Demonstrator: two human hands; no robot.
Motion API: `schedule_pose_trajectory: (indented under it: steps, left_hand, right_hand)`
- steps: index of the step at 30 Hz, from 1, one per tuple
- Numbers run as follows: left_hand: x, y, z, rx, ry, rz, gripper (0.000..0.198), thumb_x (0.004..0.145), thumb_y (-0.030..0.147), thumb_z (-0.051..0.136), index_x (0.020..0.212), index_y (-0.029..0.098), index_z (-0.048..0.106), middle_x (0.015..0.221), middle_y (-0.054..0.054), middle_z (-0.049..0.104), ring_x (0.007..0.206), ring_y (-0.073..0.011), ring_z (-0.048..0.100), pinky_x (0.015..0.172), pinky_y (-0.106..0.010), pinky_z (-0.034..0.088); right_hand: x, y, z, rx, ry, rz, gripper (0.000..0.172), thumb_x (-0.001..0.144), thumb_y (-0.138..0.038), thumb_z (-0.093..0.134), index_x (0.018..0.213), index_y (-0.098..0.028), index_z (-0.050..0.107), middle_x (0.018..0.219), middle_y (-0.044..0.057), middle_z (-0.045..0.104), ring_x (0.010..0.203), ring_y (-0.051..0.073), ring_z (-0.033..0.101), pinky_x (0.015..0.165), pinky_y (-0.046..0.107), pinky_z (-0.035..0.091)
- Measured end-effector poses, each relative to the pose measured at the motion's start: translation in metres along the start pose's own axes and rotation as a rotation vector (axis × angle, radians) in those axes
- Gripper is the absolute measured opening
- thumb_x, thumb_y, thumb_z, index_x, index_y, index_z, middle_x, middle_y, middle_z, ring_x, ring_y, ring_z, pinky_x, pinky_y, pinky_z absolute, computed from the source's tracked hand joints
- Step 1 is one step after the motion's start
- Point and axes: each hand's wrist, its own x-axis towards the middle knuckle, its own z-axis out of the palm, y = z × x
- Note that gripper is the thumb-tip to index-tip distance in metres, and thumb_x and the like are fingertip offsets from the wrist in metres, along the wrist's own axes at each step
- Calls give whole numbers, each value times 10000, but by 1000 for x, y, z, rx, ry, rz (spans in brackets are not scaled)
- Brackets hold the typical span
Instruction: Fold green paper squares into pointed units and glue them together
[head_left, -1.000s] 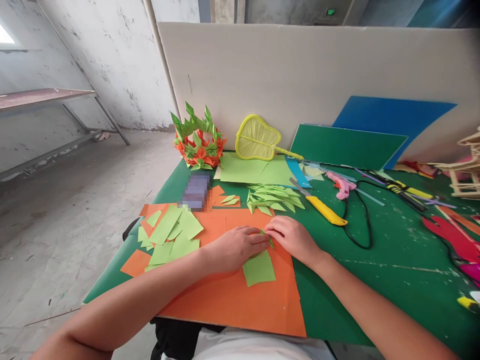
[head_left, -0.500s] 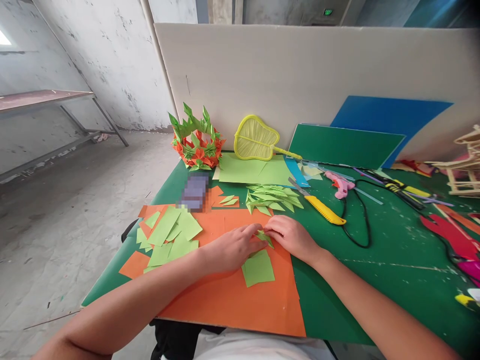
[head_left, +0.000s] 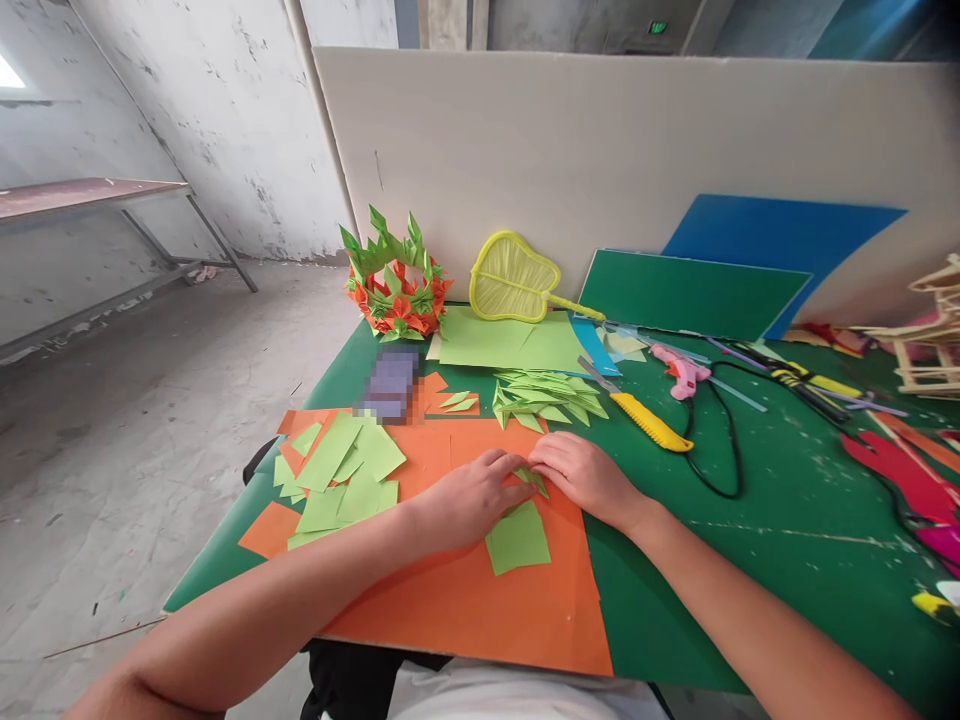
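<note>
On orange paper point(head_left: 465, 610), 1 small folded green piece point(head_left: 535, 481): right hand point(head_left: 576, 474) pinches it; left hand point(head_left: 474, 498) touches, hold unclear.

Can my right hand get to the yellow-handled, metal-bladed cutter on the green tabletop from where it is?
Probably yes: the cutter lies beyond and right of the right hand, with only bare green tabletop between them. That hand is at a small folded green paper piece, though.
</note>
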Motion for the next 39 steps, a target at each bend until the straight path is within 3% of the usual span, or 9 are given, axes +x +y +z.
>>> schedule_pose_trajectory:
  steps: [12,19,26,33,39]
  left_hand:
    - [2,-2,1,17,40,16,330,896,177,457,1206,189,568,1216,-163,516,1083,-282,501,849,-382,479]
    - [3,-4,1,-4,53,2,325,911,204,453,1211,235,574,1180,-136,535,1042,-262,519,841,-374,481]
    - [3,-7,1,-88,78,2,319,893,161,461,1194,178,565,1146,-130,576,994,-244,544,862,-368,477]
    - [3,-16,-7,-234,71,11,425,805,14,437,1184,167,552,1050,-89,643,976,-215,554,848,-328,470]
    - [3,-19,-8,-187,54,99,441,730,-20,459,1123,147,571,1023,-100,653,930,-231,547,808,-333,469]
  right_hand:
    - [-1,3,-1,35,-45,18,212,962,-190,432,876,-182,625,877,63,638,862,199,572,743,325,484]
    - [-4,-3,-13,60,-108,49,255,966,-203,424,921,-199,674,936,70,637,891,190,567,753,310,486]
    - [-6,3,-27,46,-217,43,270,873,-415,601,1083,-265,680,1150,55,624,1055,236,555,901,373,472]
    - [-10,5,-24,33,-226,77,304,904,-218,510,1173,-307,619,1305,32,538,1214,230,473,1015,409,397]
    - [-8,7,-23,53,-211,53,283,908,-234,502,1165,-279,611,1211,47,585,1136,216,517,971,381,422]
